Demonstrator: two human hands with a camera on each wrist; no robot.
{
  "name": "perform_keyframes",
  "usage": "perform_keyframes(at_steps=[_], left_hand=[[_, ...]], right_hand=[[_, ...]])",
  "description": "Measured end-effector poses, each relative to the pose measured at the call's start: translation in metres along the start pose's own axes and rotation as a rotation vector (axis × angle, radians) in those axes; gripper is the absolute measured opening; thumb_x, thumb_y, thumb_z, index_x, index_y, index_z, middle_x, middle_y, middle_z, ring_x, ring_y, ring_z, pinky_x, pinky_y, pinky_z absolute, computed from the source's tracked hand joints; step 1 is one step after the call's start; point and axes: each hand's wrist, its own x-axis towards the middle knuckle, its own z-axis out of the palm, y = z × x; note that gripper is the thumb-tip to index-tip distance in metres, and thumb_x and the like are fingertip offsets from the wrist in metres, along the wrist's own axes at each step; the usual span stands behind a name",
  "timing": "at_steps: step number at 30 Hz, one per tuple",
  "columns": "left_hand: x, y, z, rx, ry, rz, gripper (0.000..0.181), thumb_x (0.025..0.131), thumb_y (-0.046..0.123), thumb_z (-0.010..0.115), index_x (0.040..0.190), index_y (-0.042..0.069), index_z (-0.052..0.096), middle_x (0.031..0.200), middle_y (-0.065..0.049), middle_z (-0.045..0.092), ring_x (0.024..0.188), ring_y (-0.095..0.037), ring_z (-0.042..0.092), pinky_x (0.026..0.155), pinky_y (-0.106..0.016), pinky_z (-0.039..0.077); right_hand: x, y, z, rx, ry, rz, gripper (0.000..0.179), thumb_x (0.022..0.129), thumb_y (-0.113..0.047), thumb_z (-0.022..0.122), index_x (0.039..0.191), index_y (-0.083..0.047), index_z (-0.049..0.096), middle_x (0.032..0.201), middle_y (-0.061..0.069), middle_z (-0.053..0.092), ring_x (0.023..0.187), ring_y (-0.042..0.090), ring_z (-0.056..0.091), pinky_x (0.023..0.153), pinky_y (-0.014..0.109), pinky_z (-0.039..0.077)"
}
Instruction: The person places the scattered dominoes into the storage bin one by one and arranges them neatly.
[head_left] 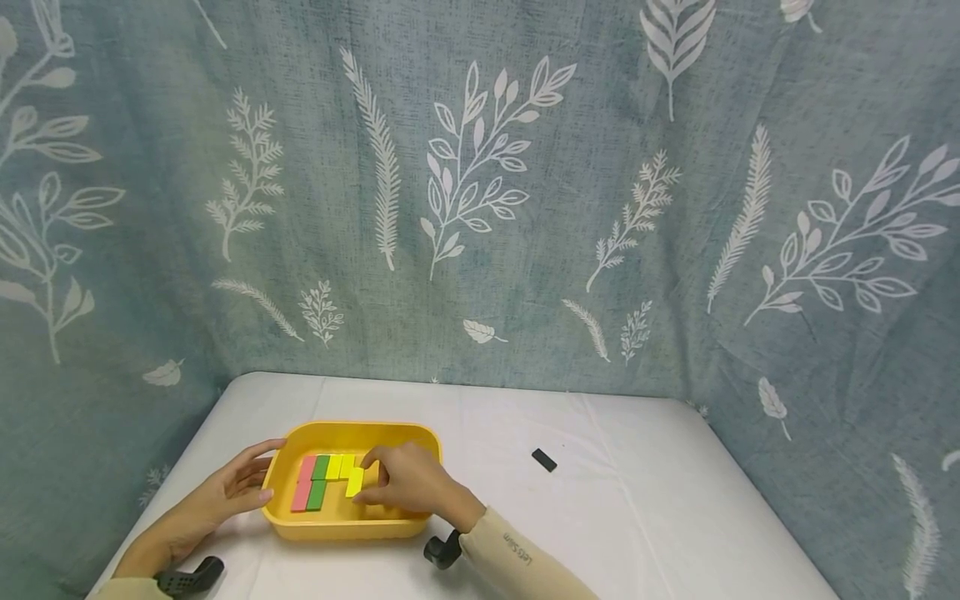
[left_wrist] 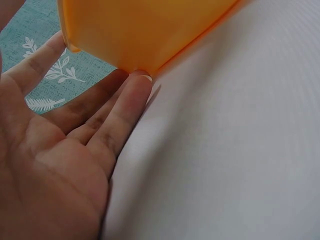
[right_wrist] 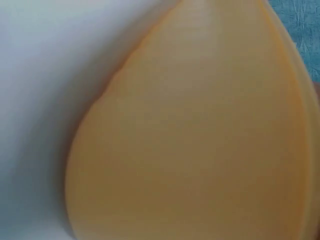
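Observation:
A yellow tray (head_left: 352,530) stands on the left part of the white table. Inside it, pink blocks (head_left: 300,497), green blocks (head_left: 316,495) and yellow blocks (head_left: 333,467) lie flat, edge to edge. My right hand (head_left: 408,479) reaches over the tray and pinches a yellow block (head_left: 355,482) between thumb and fingers, just in front of the other yellow ones. At the tray's left end, my left hand (head_left: 228,487) touches the rim and outer wall with its fingers extended. The left wrist view shows fingertips (left_wrist: 137,85) against the tray's lower wall.
A small black block (head_left: 543,460) lies on the white table (head_left: 637,500), right of the tray. Patterned blue-green cloth (head_left: 480,333) hangs behind the table and at both sides. The tray's outer wall (right_wrist: 190,140) fills most of the right wrist view.

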Motion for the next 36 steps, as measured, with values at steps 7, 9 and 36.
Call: perform_keyframes(at_steps=[7,9,36], left_hand=[[-0.001,0.000,0.000,0.002,0.003,-0.010,0.080,0.099,0.029,0.069,0.163,0.020,0.021,0.160,-0.030,0.029,0.144,-0.050,0.031,0.109,-0.064,0.040],[-0.001,-0.001,0.000,0.002,0.003,-0.009,0.080,0.099,0.029,0.069,0.163,0.020,0.021,0.160,-0.030,0.028,0.144,-0.050,0.031,0.109,-0.065,0.039],[-0.001,0.002,0.000,0.000,-0.004,0.007,0.078,0.100,0.028,0.067,0.163,0.020,0.022,0.160,-0.030,0.029,0.145,-0.050,0.031,0.109,-0.064,0.039]], right_hand=[[0.004,-0.008,0.010,-0.031,-0.025,-0.010,0.049,0.086,-0.052,0.080,0.119,-0.017,0.073,0.064,-0.020,0.055,0.054,-0.004,0.050,0.053,0.013,0.042],[0.005,-0.010,0.012,-0.047,-0.026,-0.016,0.048,0.086,-0.053,0.080,0.118,-0.017,0.073,0.064,-0.020,0.054,0.055,-0.004,0.049,0.053,0.013,0.041],[0.018,-0.026,0.024,-0.158,-0.046,0.032,0.050,0.089,-0.054,0.076,0.127,-0.022,0.072,0.060,-0.016,0.052,0.055,-0.001,0.049,0.054,0.016,0.040]])
